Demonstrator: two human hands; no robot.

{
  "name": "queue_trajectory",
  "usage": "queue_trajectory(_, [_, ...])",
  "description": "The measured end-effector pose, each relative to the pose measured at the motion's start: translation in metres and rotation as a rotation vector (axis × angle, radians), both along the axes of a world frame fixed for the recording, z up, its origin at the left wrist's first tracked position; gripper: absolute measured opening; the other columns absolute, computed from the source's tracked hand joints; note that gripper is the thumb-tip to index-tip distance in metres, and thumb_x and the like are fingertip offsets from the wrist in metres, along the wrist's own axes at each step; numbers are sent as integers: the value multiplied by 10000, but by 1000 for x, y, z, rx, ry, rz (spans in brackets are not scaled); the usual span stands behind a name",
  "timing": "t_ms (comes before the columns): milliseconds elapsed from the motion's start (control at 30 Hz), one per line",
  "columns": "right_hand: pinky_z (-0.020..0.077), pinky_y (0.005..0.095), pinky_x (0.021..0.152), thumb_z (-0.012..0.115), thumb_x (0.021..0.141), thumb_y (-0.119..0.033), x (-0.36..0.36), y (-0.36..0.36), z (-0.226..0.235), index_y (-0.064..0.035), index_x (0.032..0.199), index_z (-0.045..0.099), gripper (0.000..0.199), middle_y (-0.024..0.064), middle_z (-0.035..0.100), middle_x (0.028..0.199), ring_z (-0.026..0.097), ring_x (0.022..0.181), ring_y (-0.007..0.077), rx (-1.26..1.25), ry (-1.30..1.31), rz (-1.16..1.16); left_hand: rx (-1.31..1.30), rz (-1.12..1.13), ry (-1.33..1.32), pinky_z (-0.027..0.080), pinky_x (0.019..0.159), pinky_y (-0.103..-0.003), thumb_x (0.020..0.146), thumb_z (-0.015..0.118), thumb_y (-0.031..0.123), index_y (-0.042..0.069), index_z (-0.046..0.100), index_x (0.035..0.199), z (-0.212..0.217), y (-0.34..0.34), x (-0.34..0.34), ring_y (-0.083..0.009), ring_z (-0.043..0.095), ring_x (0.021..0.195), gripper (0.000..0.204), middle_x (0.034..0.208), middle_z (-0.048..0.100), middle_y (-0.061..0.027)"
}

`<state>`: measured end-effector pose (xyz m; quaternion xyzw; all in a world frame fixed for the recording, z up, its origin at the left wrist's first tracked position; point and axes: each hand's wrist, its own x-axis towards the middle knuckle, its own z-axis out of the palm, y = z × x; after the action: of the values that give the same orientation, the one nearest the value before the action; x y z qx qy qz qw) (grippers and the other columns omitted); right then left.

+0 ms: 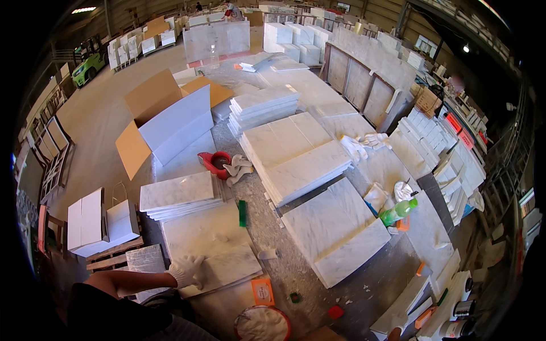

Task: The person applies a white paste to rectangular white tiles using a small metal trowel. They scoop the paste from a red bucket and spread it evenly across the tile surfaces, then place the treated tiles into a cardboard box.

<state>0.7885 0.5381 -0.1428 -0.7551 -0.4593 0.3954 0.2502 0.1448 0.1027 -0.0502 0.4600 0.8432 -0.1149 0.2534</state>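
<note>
My left hand [186, 271], in a whitish knit glove, lies with its fingers spread on the near edge of a grey-veined marble tile [227, 267]. That tile overlaps a larger marble slab [196, 233]. An orange box [263, 292] sits just right of the tile, and a round red-rimmed tub of pale powder or paste [263, 324] stands below it. At the lower edge, what looks like my right hand [397, 323] shows only in small part beside narrow marble strips [401, 304]; its fingers cannot be made out.
Stacked marble tiles [296, 150] fill the middle of the dusty work surface, with another stack [179, 193] at left. Around them are an open carton [176, 125], a red tape dispenser [215, 163], loose gloves [364, 145] and a green bottle [398, 212]. A green forklift [88, 65] stands far left.
</note>
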Motion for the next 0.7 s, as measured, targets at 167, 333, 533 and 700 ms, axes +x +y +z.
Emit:
queue_trajectory(167, [531,440,961,651,904,-217,-10,3,35,42,1375,508,557,182,642,1254,629,1158,329,5,399,-35,38,-15,41,537,841,-485,599,863,545,127,440,1387,-12,-5,-3,-358,633,1088,987,1177,634,-162])
queue_trajectory(333, [540,440,952,644,927,-159,-55,-23,93,57,1378,497,522,180,646,1243,635,1145,330,-3,640,61,85,-33,31,534,850,-490,597,862,546,121,431,1397,-19,-14,-9,-361,635,1088,1004,1188,630,-155])
queue_trajectory(533, [536,401,956,603,954,-135,-153,-121,212,12,1417,464,505,135,594,1309,630,1137,276,63,620,188,174,-80,5,531,834,-494,619,845,557,120,436,1398,-14,-16,-12,-371,634,1073,982,1163,631,-161])
queue_trajectory(700, [532,391,962,610,934,-131,-253,-204,284,34,1405,465,520,143,604,1278,627,1136,267,20,681,249,445,-110,-55,526,783,-501,772,729,589,100,412,1464,14,5,-18,-359,650,1013,904,1174,624,-177])
